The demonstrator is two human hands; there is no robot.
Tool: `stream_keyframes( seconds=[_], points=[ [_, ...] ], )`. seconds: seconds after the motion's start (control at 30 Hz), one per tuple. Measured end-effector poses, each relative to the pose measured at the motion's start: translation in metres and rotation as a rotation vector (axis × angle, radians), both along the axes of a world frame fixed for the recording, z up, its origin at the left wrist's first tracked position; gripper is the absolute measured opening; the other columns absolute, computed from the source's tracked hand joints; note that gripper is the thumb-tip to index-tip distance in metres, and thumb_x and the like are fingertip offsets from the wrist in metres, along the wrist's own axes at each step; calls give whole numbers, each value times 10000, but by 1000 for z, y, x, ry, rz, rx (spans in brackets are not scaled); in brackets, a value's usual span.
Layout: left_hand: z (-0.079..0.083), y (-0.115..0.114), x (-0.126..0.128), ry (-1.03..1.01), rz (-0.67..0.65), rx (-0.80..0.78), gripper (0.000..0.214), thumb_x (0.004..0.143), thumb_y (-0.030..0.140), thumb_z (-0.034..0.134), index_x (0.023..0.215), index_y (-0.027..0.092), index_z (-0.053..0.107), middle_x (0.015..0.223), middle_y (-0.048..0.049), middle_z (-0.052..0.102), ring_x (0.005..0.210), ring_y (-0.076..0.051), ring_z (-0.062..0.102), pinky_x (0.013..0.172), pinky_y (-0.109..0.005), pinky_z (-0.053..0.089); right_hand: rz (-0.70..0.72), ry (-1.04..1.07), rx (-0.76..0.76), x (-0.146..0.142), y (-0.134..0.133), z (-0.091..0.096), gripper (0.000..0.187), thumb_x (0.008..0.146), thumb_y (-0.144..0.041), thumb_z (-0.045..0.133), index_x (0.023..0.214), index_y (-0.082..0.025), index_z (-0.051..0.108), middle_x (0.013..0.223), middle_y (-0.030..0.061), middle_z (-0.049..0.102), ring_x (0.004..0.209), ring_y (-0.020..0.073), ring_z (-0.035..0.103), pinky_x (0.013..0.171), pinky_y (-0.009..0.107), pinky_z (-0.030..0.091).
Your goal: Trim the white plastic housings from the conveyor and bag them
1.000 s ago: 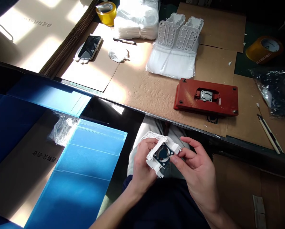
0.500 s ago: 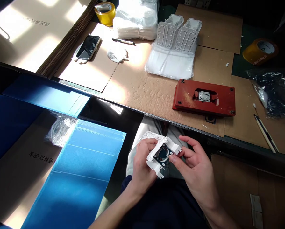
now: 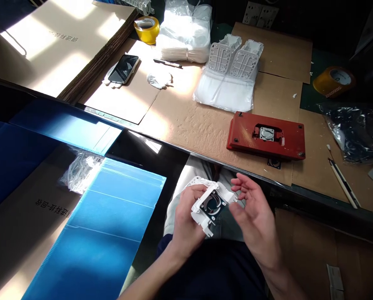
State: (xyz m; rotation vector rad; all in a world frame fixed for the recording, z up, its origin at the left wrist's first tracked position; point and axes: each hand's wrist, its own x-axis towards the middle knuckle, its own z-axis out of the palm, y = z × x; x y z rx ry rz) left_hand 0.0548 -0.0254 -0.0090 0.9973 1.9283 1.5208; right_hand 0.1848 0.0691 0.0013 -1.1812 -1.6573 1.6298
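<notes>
Over your lap, your left hand (image 3: 188,221) pinches the white plastic frame (image 3: 199,207) on its own, with the dark square insert (image 3: 213,204) sitting in the frame's opening. Your right hand (image 3: 255,212) has just come away and now hangs open, fingers spread, just beside the frame without touching it. So the left alone bears the frame's weight. Ahead on the cardboard, the red jig (image 3: 242,141) lies out of reach of both hands.

The left hand (image 3: 188,223) grips a white plastic frame (image 3: 226,193) fitted with a black square part (image 3: 219,204) around a round opening. The right hand (image 3: 255,216) is held open just beside it, not touching. Beyond, a red fixture (image 3: 294,143) sits on the cardboard-covered worktop (image 3: 186,141).
</notes>
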Motion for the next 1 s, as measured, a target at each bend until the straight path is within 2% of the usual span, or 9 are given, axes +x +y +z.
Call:
stream_keyframes(
  seconds=[0.17,0.3,0.37,0.43,0.5,0.57,0.63,0.77,1.0],
  points=[
    [13,1,-5,-301,12,16,292,772,282,782,990,261,589,951,-27,661,843,-216,651,774,-366,569,-219,156,24,18,8,-20,401,934,-443,622,1290,-258,624,1405,97,591,1336,287,511,1146,464,328],
    [14,22,9,-606,-17,171,448,762,330,810,1150,294,588,1052,-51,722,970,-282,702,900,-460,597,-163,297,-346,14,14,-26,561,933,-586,538,1416,-302,544,1420,91,608,1337,307,541,1088,516,436],
    [14,44,17,-748,-50,241,531,762,330,810,1231,302,562,1164,-65,715,1094,-297,684,1009,-485,556,-245,334,-425,9,31,-15,557,949,-611,472,1398,-296,568,1328,92,675,1235,315,626,974,527,530],
    [15,65,23,-892,-78,266,644,729,303,834,1293,312,523,1281,-65,672,1215,-284,631,1096,-478,489,-388,326,-257,10,63,3,509,933,-566,539,1342,-273,621,1251,85,716,1137,305,681,905,498,576],
    [13,77,23,-978,-47,224,680,723,301,837,1317,308,505,1373,-70,609,1311,-266,559,1135,-455,436,-524,260,70,20,106,25,509,874,-497,675,1315,-244,655,1216,90,729,1082,295,701,894,462,588],
    [6,76,18,-954,12,147,596,756,337,811,1281,287,534,1398,-84,575,1322,-261,544,1116,-427,434,-627,106,407,36,149,46,571,825,-462,754,1334,-221,659,1217,119,726,1059,289,703,904,434,582],
    [-4,65,8,-913,38,83,539,777,371,793,1252,284,552,1390,-87,569,1274,-265,582,1076,-410,455,-609,-66,611,51,184,62,602,832,-477,744,1362,-208,646,1239,141,715,1052,286,697,910,432,572],
    [-24,35,-12,-862,103,-30,520,774,397,792,1228,289,561,1375,-78,582,1201,-276,633,1024,-391,485,-457,-253,735,57,220,76,593,817,-498,738,1322,-192,680,1200,123,728,1031,286,687,926,460,544],
    [-35,14,-26,-782,240,-76,580,709,474,816,1199,265,589,1325,-63,626,1140,-275,662,960,-335,505,-191,-496,951,36,233,97,546,848,-482,701,1342,-254,660,1272,75,686,1106,284,656,977,414,500]
  ],
)
